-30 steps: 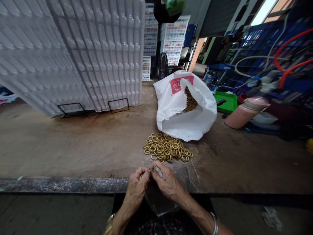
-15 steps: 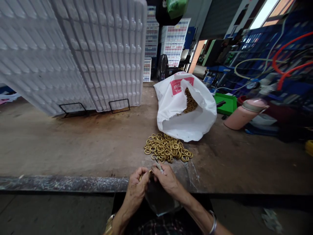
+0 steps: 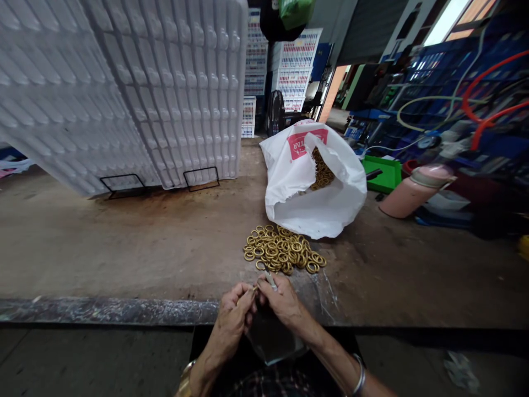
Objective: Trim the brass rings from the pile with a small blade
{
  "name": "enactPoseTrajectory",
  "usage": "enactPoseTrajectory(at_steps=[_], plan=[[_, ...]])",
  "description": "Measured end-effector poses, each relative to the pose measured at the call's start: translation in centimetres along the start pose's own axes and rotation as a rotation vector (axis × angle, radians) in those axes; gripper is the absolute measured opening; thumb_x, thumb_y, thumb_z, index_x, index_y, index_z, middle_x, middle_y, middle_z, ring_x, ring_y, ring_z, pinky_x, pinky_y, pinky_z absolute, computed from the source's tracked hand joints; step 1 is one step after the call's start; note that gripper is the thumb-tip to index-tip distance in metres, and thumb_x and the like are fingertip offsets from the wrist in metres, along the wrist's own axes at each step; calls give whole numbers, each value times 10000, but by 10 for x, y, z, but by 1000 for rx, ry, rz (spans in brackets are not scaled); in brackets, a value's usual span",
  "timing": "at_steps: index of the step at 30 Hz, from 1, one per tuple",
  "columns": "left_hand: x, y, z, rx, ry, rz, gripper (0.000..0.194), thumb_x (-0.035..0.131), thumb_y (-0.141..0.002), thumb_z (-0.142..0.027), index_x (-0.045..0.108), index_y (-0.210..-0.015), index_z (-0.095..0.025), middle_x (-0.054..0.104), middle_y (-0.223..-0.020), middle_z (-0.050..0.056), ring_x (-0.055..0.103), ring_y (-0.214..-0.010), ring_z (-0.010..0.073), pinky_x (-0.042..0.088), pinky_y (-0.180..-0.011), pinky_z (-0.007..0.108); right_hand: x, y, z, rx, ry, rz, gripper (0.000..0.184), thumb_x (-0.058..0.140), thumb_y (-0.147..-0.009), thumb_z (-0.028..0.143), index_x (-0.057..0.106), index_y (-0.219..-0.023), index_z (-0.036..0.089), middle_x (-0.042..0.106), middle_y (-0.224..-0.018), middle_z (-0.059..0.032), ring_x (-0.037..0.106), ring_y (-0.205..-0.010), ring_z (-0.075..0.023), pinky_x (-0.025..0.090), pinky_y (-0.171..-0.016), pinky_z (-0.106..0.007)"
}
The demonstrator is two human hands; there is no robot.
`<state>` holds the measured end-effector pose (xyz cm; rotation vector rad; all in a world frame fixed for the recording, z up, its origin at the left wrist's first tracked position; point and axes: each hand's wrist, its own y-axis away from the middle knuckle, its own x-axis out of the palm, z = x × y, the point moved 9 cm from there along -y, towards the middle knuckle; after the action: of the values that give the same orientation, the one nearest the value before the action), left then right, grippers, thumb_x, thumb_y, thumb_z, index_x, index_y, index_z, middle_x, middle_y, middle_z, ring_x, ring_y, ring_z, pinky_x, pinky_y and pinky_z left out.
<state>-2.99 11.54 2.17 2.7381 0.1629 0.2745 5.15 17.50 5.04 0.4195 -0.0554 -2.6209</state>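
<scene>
Head view. At the near edge of the desk (image 3: 124, 237), the left hand (image 3: 232, 312) is clamped on a brass-coloured piece (image 3: 255, 288), mostly hidden; the right hand (image 3: 286, 304), beside it, grips a slim tool (image 3: 271, 281). Just beyond lie loose rings (image 3: 281, 251), before an open white sack (image 3: 285, 190).

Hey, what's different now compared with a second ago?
The slim tool in the right hand has turned; its dark tip now shows, pointing up and left toward the pile of gold-coloured rings. The left hand has shifted its fingers slightly, beside a small gold-coloured piece at the fingertips. Nothing was clearly taken or let go. The pile, white bag and pink bottle stayed put.
</scene>
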Motion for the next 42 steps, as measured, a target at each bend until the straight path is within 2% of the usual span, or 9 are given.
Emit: enactPoseTrajectory(at_steps=[5, 11, 19, 24, 28, 31, 35, 38, 42], plan=[[0, 0, 1, 22, 8, -18, 348, 498, -767, -518, 445, -711, -178, 392, -506, -76, 296, -383, 39, 231, -360, 151, -13, 4, 1, -106, 304, -98, 202, 356, -805, 250, 499, -676, 188, 501, -554, 19, 448, -513, -113, 319, -514, -216], [-3, 0, -4, 28, 0, -47, 359, 522, -740, -525, 450, -741, -173, 415, -540, -68, 302, -411, 38, 239, -378, 148, 9, 14, -1, -172, 687, 125, 230, 396, -700, 100, 550, -845, 190, 630, -738, -27, 546, -647, -136, 303, -574, -227], [-7, 2, -9, 77, -67, -101, 398, 536, -709, -564, 460, -687, -173, 391, -504, -70, 292, -400, 42, 219, -367, 156, 15, 13, -4, -106, 841, 207, 268, 385, -710, 96, 557, -901, 172, 651, -756, -52, 569, -666, -157, 279, -563, -251], [1, 15, -19, 94, -60, -44, 423, 537, -708, -583, 455, -639, -174, 368, -456, -76, 284, -371, 42, 211, -354, 163, -5, 0, -9, -60, 929, 120, 249, 396, -744, 113, 551, -932, 168, 660, -754, -64, 579, -653, -151, 263, -546, -246], [4, 17, -13, 17, 184, 24, 330, 558, -749, -494, 462, -716, -180, 439, -539, -68, 309, -389, 33, 230, -363, 145, -16, -10, -7, -80, 953, -10, 196, 404, -764, 103, 537, -889, 177, 660, -762, -57, 588, -671, -148, 260, -547, -242], [0, 12, -7, 2, 344, 24, 284, 564, -768, -438, 467, -719, -175, 499, -613, -43, 349, -426, 39, 263, -367, 139, -13, -14, -1, -115, 940, -64, 211, 413, -771, 81, 522, -917, 189, 664, -826, -45, 597, -726, -146, 275, -572, -236], [-3, 7, -5, 35, 394, 35, 268, 547, -793, -400, 528, -725, -141, 526, -597, -11, 399, -455, 54, 310, -375, 144, -8, -20, 2, -94, 989, -109, 185, 434, -798, 114, 519, -935, 204, 666, -860, -37, 608, -739, -156, 269, -566, -244], [-6, 4, 0, 49, 423, 5, 277, 588, -761, -395, 561, -748, -120, 583, -663, 35, 454, -480, 67, 339, -369, 150, -7, -24, -1, -59, 1044, -117, 175, 433, -794, 98, 530, -899, 199, 668, -811, -42, 617, -706, -162, 259, -548, -252], [-6, -7, 6, 44, 476, -21, 315, 647, -678, -424, 535, -687, -130, 595, -598, 38, 457, -414, 75, 325, -305, 152, -5, -27, -5, -112, 1055, -112, 252, 405, -764, 37, 536, -891, 211, 678, -795, -31, 629, -661, -152, 257, -524, -255]])
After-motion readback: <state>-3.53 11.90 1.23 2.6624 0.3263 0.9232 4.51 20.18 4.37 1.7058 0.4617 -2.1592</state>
